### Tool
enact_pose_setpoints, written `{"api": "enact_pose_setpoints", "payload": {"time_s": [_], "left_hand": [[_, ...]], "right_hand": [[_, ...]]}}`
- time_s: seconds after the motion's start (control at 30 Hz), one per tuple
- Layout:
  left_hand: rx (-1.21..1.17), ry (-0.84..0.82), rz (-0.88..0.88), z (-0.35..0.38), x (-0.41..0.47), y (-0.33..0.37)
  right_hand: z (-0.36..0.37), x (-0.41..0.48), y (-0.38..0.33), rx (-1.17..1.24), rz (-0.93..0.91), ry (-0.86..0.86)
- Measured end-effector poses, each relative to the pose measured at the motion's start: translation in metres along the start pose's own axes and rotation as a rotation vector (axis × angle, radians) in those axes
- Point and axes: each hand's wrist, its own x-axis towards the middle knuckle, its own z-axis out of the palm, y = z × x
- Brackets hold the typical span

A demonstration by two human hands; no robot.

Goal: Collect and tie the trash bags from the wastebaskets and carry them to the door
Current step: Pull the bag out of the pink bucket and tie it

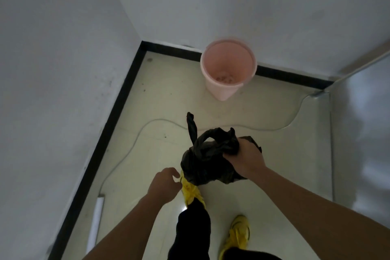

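One pale cable (164,120) snakes between pink wastebasket (223,91) and bag (202,167).

A bare indoor room corner: plain white walls (52,69), black skirting strip (118,107), glossy pale floor (168,101), round pink plastic wastebasket (219,91), thin white cable (160,121)

2 arms outstretched: right grip (245,158) clenched, left grip (163,182) seemingly loose.

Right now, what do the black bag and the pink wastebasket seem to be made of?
Black bag: thin plastic film, faintly glossy; it crumples and twists. Pink wastebasket: probably rigid plastic, smooth and matte; even colour, thin round rim.
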Motion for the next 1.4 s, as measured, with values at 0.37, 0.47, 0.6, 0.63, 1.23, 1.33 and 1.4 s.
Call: {"api": "enact_pose_setpoints", "payload": {"time_s": [0.37, 0.47, 0.6, 0.63, 1.23, 1.33, 1.4], "left_hand": [[-0.152, -0.118, 0.100, 0.097, 0.093, -0.089], [-0.249, -0.038, 0.101, 0.127, 0.142, -0.114], [-0.440, 0.085, 0.052, 0.152, 0.203, -0.134], [-0.527, 0.112, 0.030, 0.153, 0.217, -0.135], [-1.214, 0.153, 0.238, 0.111, 0.366, -0.108], [-1.038, -0.087, 0.217, 0.125, 0.351, -0.125], [-1.003, -0.128, 0.216, 0.144, 0.336, -0.131]], "right_hand": [[0.164, 0.032, 0.057, 0.120, 0.021, -0.163], [0.206, 0.062, 0.080, 0.128, 0.039, -0.113], [0.244, 0.100, 0.117, 0.195, 0.096, -0.024], [0.251, 0.110, 0.126, 0.210, 0.116, 0.007], [0.257, 0.266, 0.173, 0.390, 0.026, 0.458], [0.274, 0.263, 0.163, 0.672, 0.012, 0.503], [0.286, 0.259, 0.157, 0.800, 0.032, 0.519]]}}
